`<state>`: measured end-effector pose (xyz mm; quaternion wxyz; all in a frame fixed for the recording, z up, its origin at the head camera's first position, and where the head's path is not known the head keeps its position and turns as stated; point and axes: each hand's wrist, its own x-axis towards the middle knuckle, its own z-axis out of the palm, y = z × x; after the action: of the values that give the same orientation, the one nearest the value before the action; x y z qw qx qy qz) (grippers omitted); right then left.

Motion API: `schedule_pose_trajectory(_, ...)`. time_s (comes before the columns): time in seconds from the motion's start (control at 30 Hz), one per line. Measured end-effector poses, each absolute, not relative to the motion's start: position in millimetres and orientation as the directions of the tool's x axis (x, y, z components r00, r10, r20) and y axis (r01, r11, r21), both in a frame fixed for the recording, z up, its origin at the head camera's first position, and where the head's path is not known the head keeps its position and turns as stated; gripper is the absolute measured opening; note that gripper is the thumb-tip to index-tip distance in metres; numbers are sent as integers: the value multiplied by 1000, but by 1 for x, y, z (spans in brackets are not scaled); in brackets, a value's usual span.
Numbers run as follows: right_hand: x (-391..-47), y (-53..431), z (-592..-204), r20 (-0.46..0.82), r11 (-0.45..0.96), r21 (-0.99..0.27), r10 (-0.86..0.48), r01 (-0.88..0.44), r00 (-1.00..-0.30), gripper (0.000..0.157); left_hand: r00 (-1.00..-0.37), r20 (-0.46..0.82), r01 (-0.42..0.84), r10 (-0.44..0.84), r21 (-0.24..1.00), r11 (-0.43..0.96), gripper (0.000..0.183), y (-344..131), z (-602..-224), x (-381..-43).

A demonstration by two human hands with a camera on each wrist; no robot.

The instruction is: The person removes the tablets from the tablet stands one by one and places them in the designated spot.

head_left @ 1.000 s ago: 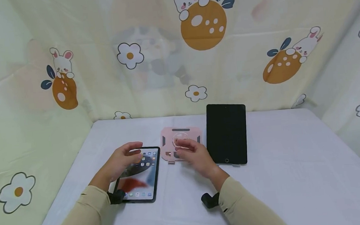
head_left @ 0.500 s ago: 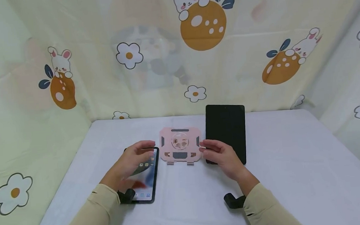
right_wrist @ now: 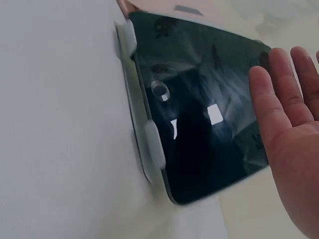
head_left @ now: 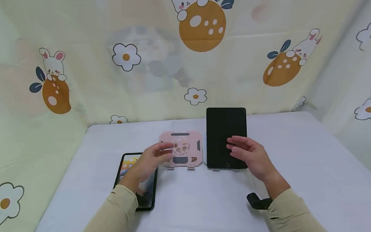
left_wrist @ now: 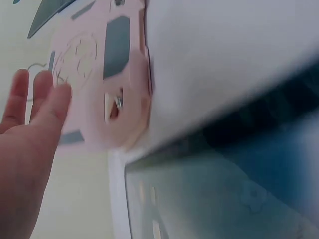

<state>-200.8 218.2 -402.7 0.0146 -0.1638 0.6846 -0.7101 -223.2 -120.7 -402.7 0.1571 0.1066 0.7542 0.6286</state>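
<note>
Covering the whole workspace, a white table (head_left: 306, 179) is seen, backed by a cartoon-print curtain (head_left: 200, 57). On it, propped upright on a white stand whose feet (right_wrist: 149, 137) show at its lower edge, the dark tablet (head_left: 226, 134) is found at centre right, its screen off. Just beside it to the left the pink stand (head_left: 183, 150) is set up empty, and flat near the front left a lit tablet (head_left: 129, 170) is lying.

The right hand (head_left: 252, 154) is held in front of the dark tablet with fingers straight and relaxed; nothing is gripped, and contact with the glass cannot be told. The left hand (head_left: 147, 163) is likewise spread loosely, nothing held, its fingertips at the pink stand's left edge.

If the dark tablet is to be taken, its side edges are best gripped rather than the screen, and it is best lifted straight up out of the feet, so that the stand is not dragged or tipped against the pink one.
</note>
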Motion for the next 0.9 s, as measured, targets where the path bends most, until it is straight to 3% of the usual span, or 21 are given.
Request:
schedule_pose_trajectory(0.5,-209,257,-394,220,18,-974,-188,-228,-957,42,-908,-97,19,408,962,271,44,-77,-383,-246)
schedule_pose_trajectory(0.73,-217,270,-385,166,149,-971,-134,-186,-977,46,-904,-104,23,415,956,291,35,-51,-375,-260)
schedule_pose_trajectory(0.9,-224,277,-379,144,169,-972,-109,-161,-984,47,-891,-113,41,439,944,327,34,-38,-368,-265)
